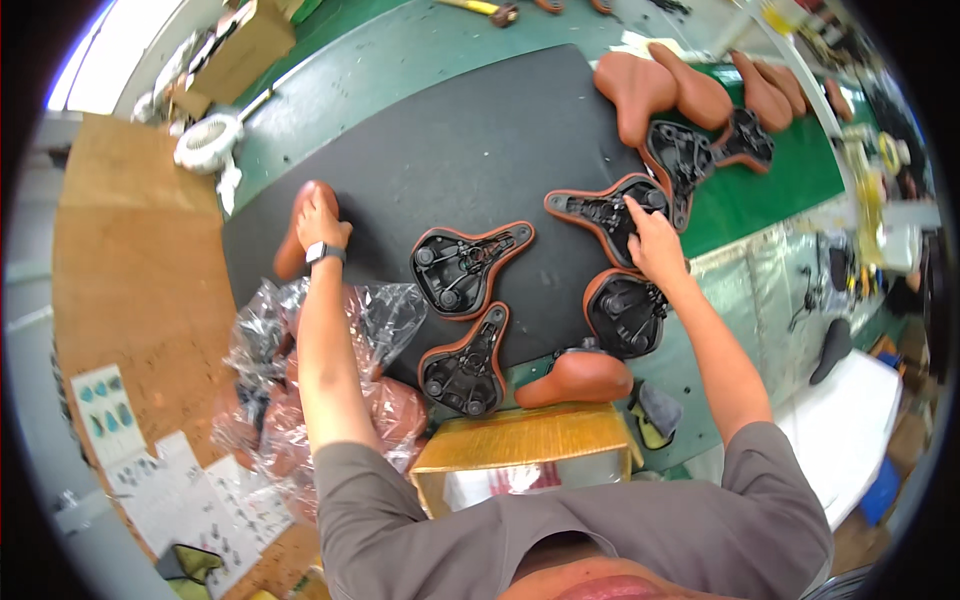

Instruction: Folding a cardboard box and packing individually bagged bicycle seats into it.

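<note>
My left hand (318, 218) grips a brown bicycle saddle (293, 252) lying right side up at the left edge of the black mat (470, 140). My right hand (652, 240) rests with a pointing finger on an upturned saddle (603, 210) showing its black underside. Three more upturned saddles lie between my arms: one in the middle (463, 268), one nearer me (465, 362), one under my right wrist (624, 312). A brown saddle (578, 380) sits right side up at the mat's near edge.
Several more brown saddles (660, 90) are piled at the far right of the green table (790, 180). Clear plastic bags with saddles (270, 400) lie by my left arm. A wooden box (525, 440) stands in front of me. A cardboard box (240, 50) sits far left.
</note>
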The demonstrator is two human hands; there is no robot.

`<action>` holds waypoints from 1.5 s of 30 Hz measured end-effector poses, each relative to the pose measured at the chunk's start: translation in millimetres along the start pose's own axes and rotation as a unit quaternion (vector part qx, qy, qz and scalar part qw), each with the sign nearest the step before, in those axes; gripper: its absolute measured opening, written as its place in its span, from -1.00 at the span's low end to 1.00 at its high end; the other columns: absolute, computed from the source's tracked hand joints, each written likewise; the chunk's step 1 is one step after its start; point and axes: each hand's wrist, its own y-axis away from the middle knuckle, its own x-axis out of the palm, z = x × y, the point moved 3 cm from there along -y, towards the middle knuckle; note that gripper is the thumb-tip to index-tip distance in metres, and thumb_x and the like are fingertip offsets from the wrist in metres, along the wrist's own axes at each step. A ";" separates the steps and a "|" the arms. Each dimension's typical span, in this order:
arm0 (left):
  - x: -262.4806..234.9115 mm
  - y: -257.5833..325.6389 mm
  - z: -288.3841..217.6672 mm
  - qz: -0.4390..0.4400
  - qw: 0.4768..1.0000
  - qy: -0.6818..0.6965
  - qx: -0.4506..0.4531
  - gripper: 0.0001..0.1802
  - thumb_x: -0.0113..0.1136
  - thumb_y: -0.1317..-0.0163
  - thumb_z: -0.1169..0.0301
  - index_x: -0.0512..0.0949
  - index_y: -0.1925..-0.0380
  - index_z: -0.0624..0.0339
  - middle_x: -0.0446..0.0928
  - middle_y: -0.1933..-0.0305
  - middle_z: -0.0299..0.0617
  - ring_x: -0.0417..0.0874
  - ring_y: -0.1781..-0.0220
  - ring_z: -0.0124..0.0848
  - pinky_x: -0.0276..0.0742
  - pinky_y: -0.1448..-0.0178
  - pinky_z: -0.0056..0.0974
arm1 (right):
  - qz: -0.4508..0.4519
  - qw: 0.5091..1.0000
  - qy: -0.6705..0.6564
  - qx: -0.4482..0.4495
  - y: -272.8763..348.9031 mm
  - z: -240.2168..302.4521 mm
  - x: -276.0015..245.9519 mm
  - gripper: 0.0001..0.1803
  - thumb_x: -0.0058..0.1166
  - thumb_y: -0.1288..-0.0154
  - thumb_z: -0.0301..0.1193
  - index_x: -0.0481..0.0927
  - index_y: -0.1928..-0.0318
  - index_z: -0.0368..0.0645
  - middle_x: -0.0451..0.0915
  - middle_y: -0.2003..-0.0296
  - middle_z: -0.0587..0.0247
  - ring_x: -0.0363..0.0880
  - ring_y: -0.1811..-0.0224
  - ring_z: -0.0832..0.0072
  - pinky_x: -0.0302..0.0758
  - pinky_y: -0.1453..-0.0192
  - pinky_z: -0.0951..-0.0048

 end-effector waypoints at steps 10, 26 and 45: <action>-275.3 321.6 -135.0 -0.097 0.884 0.443 0.111 -0.01 0.52 -0.08 0.47 0.46 -0.61 0.28 0.68 -0.44 0.10 0.74 -0.38 -0.16 0.57 -0.52 -0.13 | 0.281 0.949 -0.083 -0.112 133.6 -58.7 -58.0 -0.27 0.27 -0.34 -0.47 0.60 -0.54 0.15 0.76 -0.08 -0.15 0.68 -0.24 -0.13 0.59 -0.44 -0.07; -416.3 787.6 -292.3 0.012 0.718 0.646 0.257 -0.02 0.33 -0.57 -0.09 0.24 -0.72 0.32 0.27 -0.74 0.28 0.19 -0.84 0.02 0.06 -0.84 0.12 | 0.273 0.407 -0.867 0.090 509.3 131.6 -237.1 -0.20 0.21 -0.60 0.22 0.41 -0.50 -0.11 0.68 0.15 0.22 0.72 0.33 0.46 0.71 0.33 0.42; -21.7 785.5 -202.8 0.081 0.928 0.363 0.035 -0.60 0.39 -0.49 0.02 0.75 0.11 0.17 0.81 0.16 0.17 0.83 0.05 0.22 0.73 -0.08 0.23 | 0.392 0.364 -0.812 0.233 655.6 85.8 -225.6 0.36 0.12 -0.42 0.55 0.13 -0.69 -0.45 0.66 0.33 -0.04 0.64 0.59 0.38 0.56 0.65 0.39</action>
